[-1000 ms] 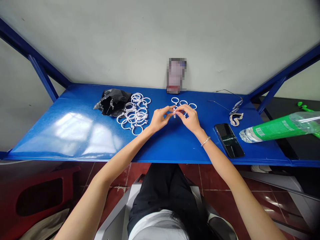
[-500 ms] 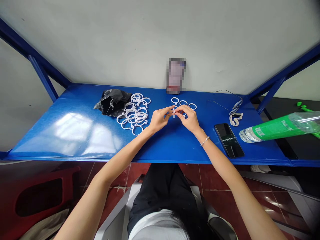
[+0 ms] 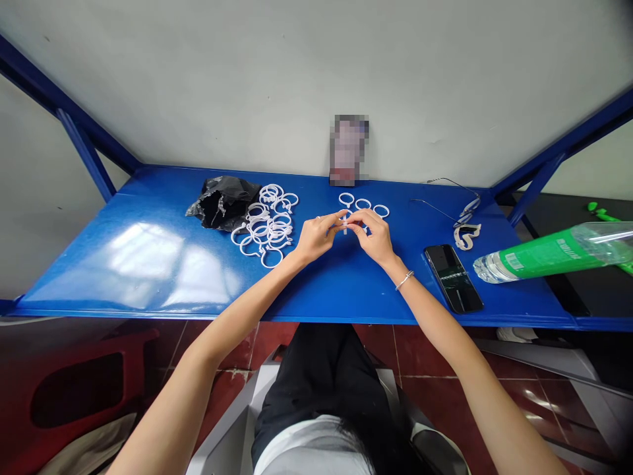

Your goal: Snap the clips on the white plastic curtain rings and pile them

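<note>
My left hand (image 3: 315,237) and my right hand (image 3: 373,234) meet above the middle of the blue table (image 3: 316,293). Thumb and fingers of both are pinched on a small white plastic ring (image 3: 345,230), mostly covered by the fingertips. Just beyond the hands lie several more white rings (image 3: 381,206), partly hidden by my right hand. To the left of my left hand is a loose pile of white plastic rings (image 3: 273,235) with small knobs. A torn black plastic bag (image 3: 235,189) lies against that pile with its mouth gaping.
On the right lie a black phone (image 3: 452,277), a white strap-like item (image 3: 465,236), eyeglasses (image 3: 469,209) and a bottle with a green label (image 3: 548,253). A blurred upright object (image 3: 349,150) leans on the wall. Blue braces (image 3: 86,155) flank the table.
Almost nothing differs. Both hands keep their pinch on the ring at the same place, with only a slight shift of the fingers.
</note>
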